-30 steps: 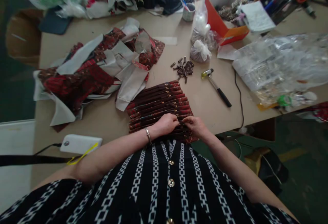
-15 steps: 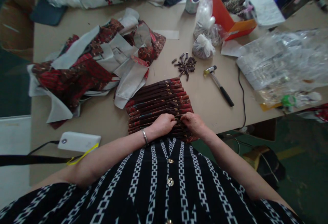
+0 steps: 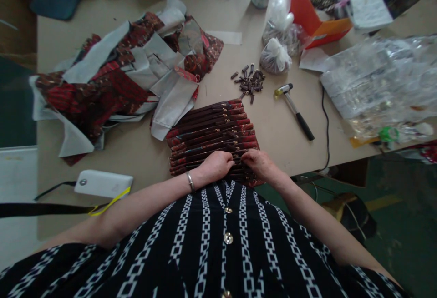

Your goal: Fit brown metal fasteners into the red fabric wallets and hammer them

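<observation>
Dark red and brown patterned fabric pieces [image 3: 205, 136] lie overlapped in a row at the table's near edge, against my body. Brown zippers run across them, with small brass-coloured sliders lined up toward the right. My left hand [image 3: 218, 162] rests over the nearer pieces, its fingers closed in a pinch on a zipper. Just to its right, my right hand [image 3: 257, 161] pinches with thumb and fingers at the same row; the small part between its fingertips is hidden. Beyond the row, small brown zipper pulls [image 3: 251, 80] with brass-coloured ends lie in a loose pile.
A small hammer [image 3: 297, 113] with a black handle lies right of the pulls. Patterned fabric with white backing [image 3: 112, 79] is heaped left. Further around are knotted plastic bags [image 3: 276, 57], an orange box [image 3: 327, 29], clear plastic packets [image 3: 378, 84] and a white power bank [image 3: 103, 183].
The view has shifted slightly, so the far table items sit higher in the picture. Both hands keep nearly the same pinch at the zippered pieces.
</observation>
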Motion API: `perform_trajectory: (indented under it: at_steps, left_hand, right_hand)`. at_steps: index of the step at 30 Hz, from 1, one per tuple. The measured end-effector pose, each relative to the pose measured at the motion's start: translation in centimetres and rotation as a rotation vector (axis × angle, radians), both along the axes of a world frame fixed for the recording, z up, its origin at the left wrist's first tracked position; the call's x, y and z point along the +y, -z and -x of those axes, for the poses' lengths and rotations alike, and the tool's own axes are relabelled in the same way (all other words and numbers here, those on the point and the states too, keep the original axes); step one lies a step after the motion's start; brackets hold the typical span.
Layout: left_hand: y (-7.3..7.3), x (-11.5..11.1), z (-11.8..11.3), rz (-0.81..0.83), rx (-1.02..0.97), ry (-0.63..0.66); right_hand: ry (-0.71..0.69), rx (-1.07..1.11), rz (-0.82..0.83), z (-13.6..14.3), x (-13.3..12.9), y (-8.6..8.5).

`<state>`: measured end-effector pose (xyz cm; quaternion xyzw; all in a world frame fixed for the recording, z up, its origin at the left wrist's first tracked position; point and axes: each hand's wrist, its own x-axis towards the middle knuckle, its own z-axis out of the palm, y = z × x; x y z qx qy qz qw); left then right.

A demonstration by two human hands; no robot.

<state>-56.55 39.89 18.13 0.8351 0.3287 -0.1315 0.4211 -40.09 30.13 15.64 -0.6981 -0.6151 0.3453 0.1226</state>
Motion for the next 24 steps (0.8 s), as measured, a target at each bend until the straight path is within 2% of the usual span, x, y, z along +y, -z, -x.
perform_trajectory:
  at_steps: [10, 24]
  left_hand:
    - [0.0, -0.2, -0.4, -0.053, 0.053, 0.049]
    - [0.7, -0.7, -0.3, -0.063, 0.099, -0.007]
  right_hand:
    - [-0.062, -0.049, 0.064, -0.2, 0.9, 0.6]
    - [-0.100, -0.158, 0.104, 0.5, 1.5, 0.2]
